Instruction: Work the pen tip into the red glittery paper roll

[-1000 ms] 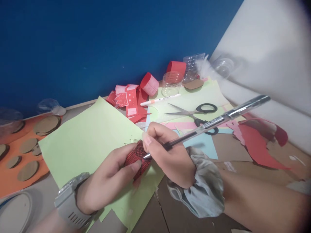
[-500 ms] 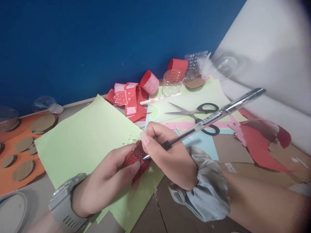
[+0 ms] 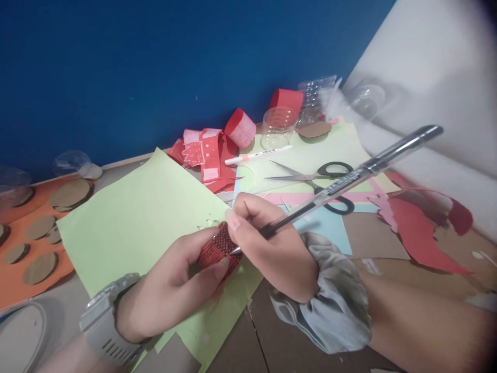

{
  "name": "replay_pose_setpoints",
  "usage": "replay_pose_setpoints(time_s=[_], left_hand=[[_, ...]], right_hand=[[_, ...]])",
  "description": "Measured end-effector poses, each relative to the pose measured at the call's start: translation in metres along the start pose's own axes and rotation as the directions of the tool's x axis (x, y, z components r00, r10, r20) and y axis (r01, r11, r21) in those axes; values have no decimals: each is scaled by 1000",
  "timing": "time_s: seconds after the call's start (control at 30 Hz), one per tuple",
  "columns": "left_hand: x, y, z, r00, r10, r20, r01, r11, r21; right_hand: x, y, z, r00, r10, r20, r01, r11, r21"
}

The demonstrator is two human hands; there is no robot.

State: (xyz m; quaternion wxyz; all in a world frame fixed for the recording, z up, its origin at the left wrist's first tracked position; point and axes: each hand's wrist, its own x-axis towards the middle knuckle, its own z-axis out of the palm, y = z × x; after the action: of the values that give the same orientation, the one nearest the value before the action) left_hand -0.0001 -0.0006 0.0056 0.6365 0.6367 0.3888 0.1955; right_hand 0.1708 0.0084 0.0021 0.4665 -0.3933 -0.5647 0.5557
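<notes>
A small piece of red paper (image 3: 213, 253), covered in a black crosshatch pattern, is pinched in my left hand (image 3: 166, 285), thumb on top. My right hand (image 3: 267, 243) grips a clear pen (image 3: 330, 189) with a black grip; its tip touches the patterned surface and its cap end points up to the right. Fingers of my right hand also rest at the paper's upper edge. Part of the red paper is hidden by both hands. Beneath them lies a light green sheet (image 3: 135, 217), with small cut green bits beside the red paper.
Black-handled scissors (image 3: 306, 177) lie open behind my right hand, near a white marker (image 3: 258, 155). Red paper cutouts (image 3: 209, 155) and a clear plastic cup (image 3: 277, 129) stand by the blue wall (image 3: 155, 67). Cardboard discs (image 3: 41, 268) rest on orange paper at left. Red scraps (image 3: 421, 233) lie right.
The pen's upper end has swung up and to the right. Its tip has shifted slightly on the red paper. Both hands keep their hold, and the view has moved a little.
</notes>
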Motion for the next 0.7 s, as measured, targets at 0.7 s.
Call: replay_pose_setpoints(time_s=[0.7], left_hand=[[-2, -2, 0, 999, 32, 2, -32, 999, 9]], right_hand=[[-2, -3, 0, 1000, -7, 1, 7, 997, -75]])
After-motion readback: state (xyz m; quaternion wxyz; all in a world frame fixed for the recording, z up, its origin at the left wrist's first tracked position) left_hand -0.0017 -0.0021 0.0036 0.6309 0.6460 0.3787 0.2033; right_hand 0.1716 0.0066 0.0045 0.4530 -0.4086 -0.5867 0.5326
